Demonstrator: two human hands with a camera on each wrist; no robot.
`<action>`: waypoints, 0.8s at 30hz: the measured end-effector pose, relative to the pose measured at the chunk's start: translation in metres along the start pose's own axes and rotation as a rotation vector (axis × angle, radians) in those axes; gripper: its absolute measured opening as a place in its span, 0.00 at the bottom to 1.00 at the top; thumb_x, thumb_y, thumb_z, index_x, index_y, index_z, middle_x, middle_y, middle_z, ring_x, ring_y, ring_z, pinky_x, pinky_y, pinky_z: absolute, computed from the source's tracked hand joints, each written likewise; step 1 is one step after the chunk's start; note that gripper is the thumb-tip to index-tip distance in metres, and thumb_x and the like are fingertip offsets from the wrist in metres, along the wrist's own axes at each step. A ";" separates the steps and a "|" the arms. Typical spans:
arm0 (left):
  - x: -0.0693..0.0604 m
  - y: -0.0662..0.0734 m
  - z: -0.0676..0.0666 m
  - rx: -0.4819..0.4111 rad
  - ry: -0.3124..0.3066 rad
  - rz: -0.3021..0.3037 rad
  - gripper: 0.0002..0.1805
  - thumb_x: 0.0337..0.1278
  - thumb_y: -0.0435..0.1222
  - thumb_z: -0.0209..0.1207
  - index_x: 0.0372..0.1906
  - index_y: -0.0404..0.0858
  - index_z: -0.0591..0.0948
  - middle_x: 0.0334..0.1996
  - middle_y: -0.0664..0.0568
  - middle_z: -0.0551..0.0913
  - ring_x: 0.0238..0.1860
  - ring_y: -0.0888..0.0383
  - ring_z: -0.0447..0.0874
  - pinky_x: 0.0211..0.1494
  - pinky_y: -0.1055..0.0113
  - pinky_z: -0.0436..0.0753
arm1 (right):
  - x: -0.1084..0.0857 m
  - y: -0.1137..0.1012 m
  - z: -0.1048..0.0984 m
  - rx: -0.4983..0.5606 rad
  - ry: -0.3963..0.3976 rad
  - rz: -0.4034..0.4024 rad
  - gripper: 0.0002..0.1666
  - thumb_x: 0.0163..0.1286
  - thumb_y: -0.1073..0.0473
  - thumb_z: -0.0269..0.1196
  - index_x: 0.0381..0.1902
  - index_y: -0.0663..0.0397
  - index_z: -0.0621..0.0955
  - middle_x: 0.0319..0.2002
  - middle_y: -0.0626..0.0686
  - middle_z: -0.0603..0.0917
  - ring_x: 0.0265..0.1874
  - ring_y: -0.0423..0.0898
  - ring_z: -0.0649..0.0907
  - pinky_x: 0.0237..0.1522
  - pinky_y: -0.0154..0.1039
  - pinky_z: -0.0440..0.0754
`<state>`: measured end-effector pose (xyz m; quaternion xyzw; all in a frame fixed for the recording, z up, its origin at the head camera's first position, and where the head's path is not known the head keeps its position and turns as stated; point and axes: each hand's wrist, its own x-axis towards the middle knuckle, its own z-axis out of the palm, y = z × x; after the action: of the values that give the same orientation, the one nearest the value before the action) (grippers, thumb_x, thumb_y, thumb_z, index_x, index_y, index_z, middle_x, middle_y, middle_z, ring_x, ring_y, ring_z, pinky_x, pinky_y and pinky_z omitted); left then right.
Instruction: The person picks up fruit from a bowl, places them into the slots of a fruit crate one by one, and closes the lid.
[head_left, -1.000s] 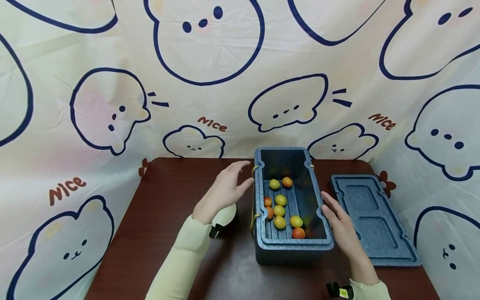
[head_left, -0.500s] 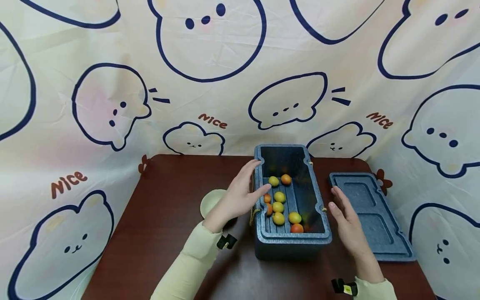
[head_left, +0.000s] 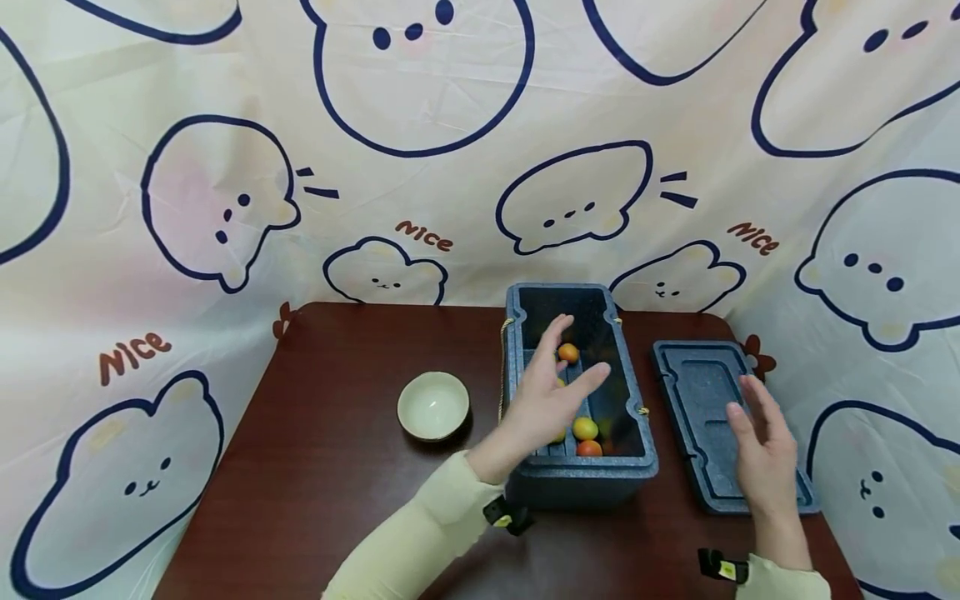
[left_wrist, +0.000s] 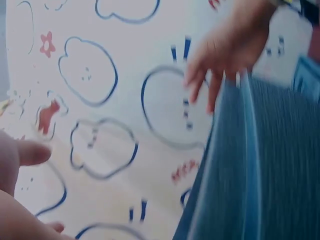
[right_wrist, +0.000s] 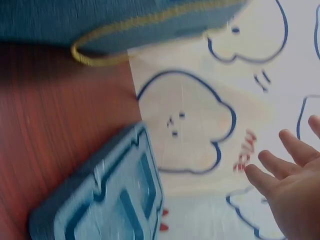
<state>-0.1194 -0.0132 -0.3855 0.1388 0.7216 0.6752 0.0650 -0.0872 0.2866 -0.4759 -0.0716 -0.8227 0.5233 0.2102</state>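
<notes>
My left hand (head_left: 546, 393) hovers over the blue-grey foam box (head_left: 525, 472), fingers extended and thumb apart, with nothing in its grasp. It hides part of the box's inside. Small round fruits lie on the ribbed floor of the box: an orange one (head_left: 567, 353), a yellow-green one (head_left: 585, 428) and a red-orange one (head_left: 589, 448) show, others are mostly covered by the hand. Over the box's flat lid (head_left: 701, 433), my right hand (head_left: 767, 450) is held in the air with loosely straight fingers and holds nothing; in the right wrist view the lid (right_wrist: 112, 200) lies apart from it.
A pale green bowl (head_left: 433, 407) stands on the dark brown table (head_left: 337, 467), left of the box. A yellow rope handle (right_wrist: 100, 55) hangs on the box's side. A cartoon-printed cloth (head_left: 375, 192) hangs behind and beside the table.
My left hand has moved right from the box's left side to over its opening, uncovering the bowl. My right hand has left the box's right rim and moved right, over the lid.
</notes>
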 end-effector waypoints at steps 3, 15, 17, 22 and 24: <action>0.001 0.007 0.019 -0.095 0.033 0.010 0.38 0.71 0.46 0.60 0.78 0.58 0.56 0.80 0.58 0.51 0.77 0.54 0.55 0.76 0.54 0.62 | 0.005 0.010 -0.012 -0.031 0.022 0.092 0.31 0.80 0.55 0.54 0.78 0.42 0.64 0.75 0.48 0.67 0.73 0.39 0.65 0.61 0.17 0.64; -0.007 0.013 0.112 -0.132 0.031 -0.020 0.40 0.68 0.53 0.61 0.76 0.71 0.51 0.77 0.67 0.55 0.73 0.56 0.63 0.69 0.60 0.72 | 0.014 0.067 -0.041 -0.086 0.164 0.373 0.37 0.78 0.45 0.55 0.80 0.39 0.59 0.80 0.43 0.54 0.79 0.46 0.52 0.78 0.51 0.49; -0.008 0.013 0.124 -0.119 0.016 -0.077 0.40 0.66 0.54 0.61 0.75 0.72 0.52 0.76 0.68 0.56 0.71 0.55 0.67 0.63 0.59 0.77 | 0.013 0.075 -0.044 -0.106 0.205 0.383 0.38 0.78 0.44 0.55 0.80 0.42 0.59 0.80 0.45 0.55 0.79 0.46 0.51 0.78 0.51 0.47; -0.005 0.010 0.148 -0.124 0.007 -0.211 0.39 0.63 0.55 0.64 0.72 0.76 0.55 0.73 0.70 0.61 0.66 0.58 0.72 0.56 0.56 0.81 | 0.012 0.090 -0.052 -0.189 0.269 0.442 0.41 0.77 0.41 0.53 0.81 0.46 0.55 0.81 0.49 0.53 0.80 0.50 0.49 0.78 0.53 0.45; -0.003 0.008 0.157 -0.130 0.022 -0.252 0.39 0.62 0.55 0.65 0.70 0.77 0.56 0.72 0.71 0.63 0.65 0.61 0.72 0.56 0.54 0.81 | 0.011 0.094 -0.054 -0.222 0.286 0.487 0.43 0.77 0.40 0.52 0.82 0.47 0.53 0.81 0.51 0.51 0.80 0.52 0.49 0.78 0.55 0.46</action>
<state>-0.0718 0.1365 -0.3906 0.0350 0.6889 0.7083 0.1503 -0.0841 0.3772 -0.5371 -0.3620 -0.7956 0.4499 0.1831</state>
